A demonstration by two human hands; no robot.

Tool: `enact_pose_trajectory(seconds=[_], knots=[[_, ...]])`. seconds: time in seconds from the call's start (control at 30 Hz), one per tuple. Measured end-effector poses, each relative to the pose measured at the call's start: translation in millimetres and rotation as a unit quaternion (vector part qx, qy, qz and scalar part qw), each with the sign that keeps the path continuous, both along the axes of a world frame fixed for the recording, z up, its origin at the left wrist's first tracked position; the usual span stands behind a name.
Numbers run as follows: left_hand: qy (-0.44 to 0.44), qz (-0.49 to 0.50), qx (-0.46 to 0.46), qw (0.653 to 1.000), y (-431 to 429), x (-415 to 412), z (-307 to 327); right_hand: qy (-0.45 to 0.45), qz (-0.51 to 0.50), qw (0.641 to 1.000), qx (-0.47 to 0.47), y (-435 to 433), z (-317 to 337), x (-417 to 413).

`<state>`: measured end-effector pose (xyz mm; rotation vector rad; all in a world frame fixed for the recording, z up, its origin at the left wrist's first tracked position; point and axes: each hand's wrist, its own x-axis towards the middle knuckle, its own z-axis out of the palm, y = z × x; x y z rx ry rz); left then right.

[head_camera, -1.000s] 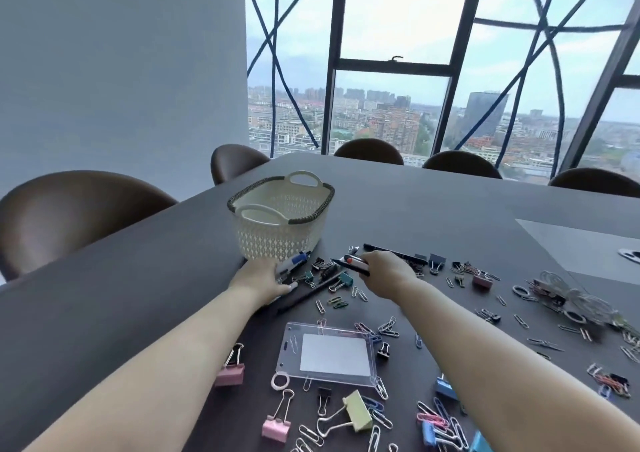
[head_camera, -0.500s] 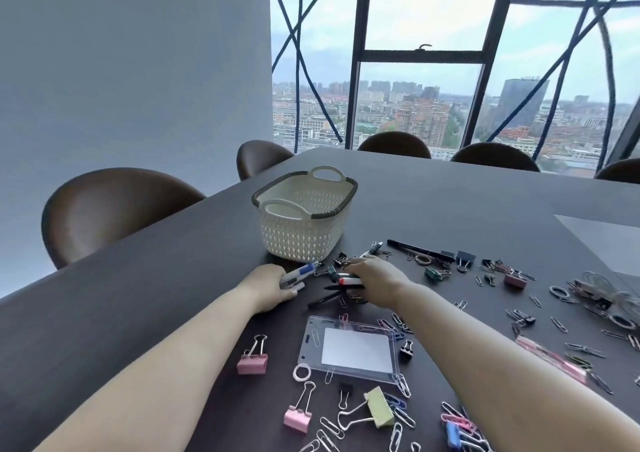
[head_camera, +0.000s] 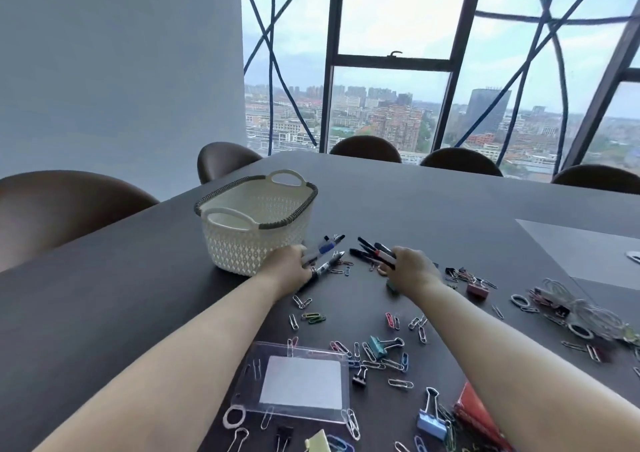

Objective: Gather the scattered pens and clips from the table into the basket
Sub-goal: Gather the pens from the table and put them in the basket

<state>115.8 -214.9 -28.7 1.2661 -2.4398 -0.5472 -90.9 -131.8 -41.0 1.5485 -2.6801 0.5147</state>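
Note:
A cream lattice basket (head_camera: pixel 242 243) with a dark braided rim stands on the dark table, left of centre. My left hand (head_camera: pixel 289 268) sits just right of the basket's base and grips a few pens (head_camera: pixel 327 249) that fan out up and to the right. My right hand (head_camera: pixel 410 271) grips a bundle of dark pens (head_camera: pixel 372 252) whose tips point left toward the other hand. Coloured paper clips (head_camera: pixel 313 316) lie scattered below both hands, and a teal binder clip (head_camera: pixel 379 346) rests among them.
A clear badge holder (head_camera: pixel 301 382) lies near the front edge. More binder clips, including a blue one (head_camera: pixel 431 424) and a maroon one (head_camera: pixel 478 288), plus a tangle of metal rings (head_camera: pixel 585 313), spread to the right. Brown chairs (head_camera: pixel 62 205) line the table's sides.
Both hands have gathered pens off the table and lifted them slightly. The view has shifted, so the basket and the hands now sit further left in the frame.

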Motion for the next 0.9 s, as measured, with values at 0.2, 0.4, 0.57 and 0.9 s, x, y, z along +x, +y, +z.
enact_pose_trajectory(seconds=[0.2, 0.4, 0.57, 0.9], knots=[[-0.090, 0.032, -0.050, 0.994, -20, -39, -11, 0.001, 0.007, 0.999, 0.047, -16, -6, -32], [-0.096, 0.028, -0.050, 0.994, -20, -37, -20, 0.014, -0.025, 0.998, 0.047, -19, -9, -27], [-0.038, -0.049, -0.004, 0.998, -5, -18, -11, -0.013, -0.002, 0.999, 0.048, -11, 1, -18], [-0.100, 0.049, -0.146, 0.983, 4, -1, 63, -0.110, 0.014, 0.992, -0.054, 11, 26, 17]])
